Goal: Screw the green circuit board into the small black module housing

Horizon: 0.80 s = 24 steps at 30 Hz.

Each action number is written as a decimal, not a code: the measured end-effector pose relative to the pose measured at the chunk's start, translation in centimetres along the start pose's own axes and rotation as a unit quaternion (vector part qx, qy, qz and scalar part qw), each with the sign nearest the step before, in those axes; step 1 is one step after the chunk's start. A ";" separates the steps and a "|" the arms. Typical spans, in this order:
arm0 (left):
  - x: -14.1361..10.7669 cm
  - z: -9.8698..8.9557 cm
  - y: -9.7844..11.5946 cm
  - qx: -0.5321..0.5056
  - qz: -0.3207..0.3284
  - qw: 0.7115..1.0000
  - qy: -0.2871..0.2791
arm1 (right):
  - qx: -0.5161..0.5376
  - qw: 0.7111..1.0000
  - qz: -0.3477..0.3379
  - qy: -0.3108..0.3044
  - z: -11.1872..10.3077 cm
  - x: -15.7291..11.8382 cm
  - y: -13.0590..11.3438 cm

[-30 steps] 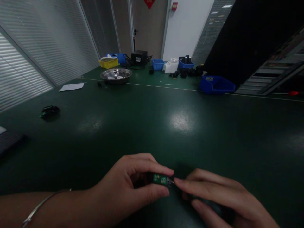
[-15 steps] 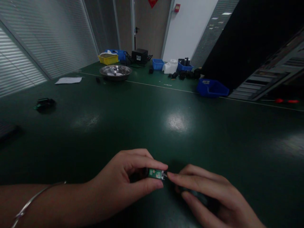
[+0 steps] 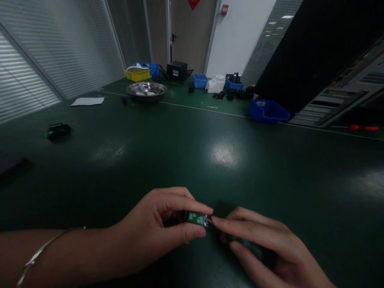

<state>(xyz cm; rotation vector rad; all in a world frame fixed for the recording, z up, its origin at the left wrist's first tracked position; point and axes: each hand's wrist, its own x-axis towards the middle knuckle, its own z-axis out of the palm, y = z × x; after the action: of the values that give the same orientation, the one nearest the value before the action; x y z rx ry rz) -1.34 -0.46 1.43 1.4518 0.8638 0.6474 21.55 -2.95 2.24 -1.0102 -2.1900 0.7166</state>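
Between the thumb and index finger of my left hand (image 3: pixel 171 220) is a small green circuit board (image 3: pixel 196 218) in a dark housing, with a metal connector at its right end. That hand is closed on the board's long edges. The index fingertip of my right hand (image 3: pixel 264 240) is at the metal end, seemingly touching it. Under the curled fingers of the right hand lies a dark, greenish object (image 3: pixel 253 249), mostly covered, so its kind cannot be made out. Both hands are low over the dark green table (image 3: pixel 168 156).
At the back stand a steel bowl (image 3: pixel 146 91), a yellow bin (image 3: pixel 137 74), a black power box (image 3: pixel 177 71), a white device (image 3: pixel 215 84) and a blue bin (image 3: pixel 268 111). A paper sheet (image 3: pixel 87 101) and a dark part with green edges (image 3: pixel 58 131) lie at left.
The hands keep nearly the same pose around the circuit board. The whole view has shifted very slightly.
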 end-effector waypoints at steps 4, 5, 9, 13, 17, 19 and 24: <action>0.0 0.0 0.0 -0.008 0.003 1.000 -0.002 | 0.007 1.000 -0.001 -0.001 0.0 -0.1 0.2; 0.0 0.0 0.0 -0.017 0.001 1.000 -0.003 | 0.008 1.000 -0.001 -0.001 0.0 -0.1 0.3; 0.1 0.1 0.1 -0.056 -0.008 0.998 -0.007 | 0.013 1.000 -0.002 -0.001 0.0 -0.1 0.2; 0.1 0.1 0.2 -0.080 -0.008 0.997 -0.016 | 0.023 1.000 -0.006 -0.004 -0.1 -0.1 0.2; 0.0 -0.1 0.2 -0.081 -0.005 0.996 -0.025 | 0.030 0.999 -0.020 -0.009 -0.1 -0.1 0.4; -0.1 -0.1 0.1 -0.077 -0.003 0.997 -0.027 | 0.031 0.999 -0.024 -0.010 -0.1 -0.1 0.6; -0.1 -0.1 0.1 -0.086 -0.002 0.996 -0.027 | 0.035 0.999 -0.035 0.003 0.0 0.0 0.8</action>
<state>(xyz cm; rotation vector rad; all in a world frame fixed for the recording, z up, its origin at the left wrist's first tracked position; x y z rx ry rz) -1.47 -0.43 1.54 1.3070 0.7493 0.6607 21.95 -2.51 1.72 -0.8952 -2.1679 0.7513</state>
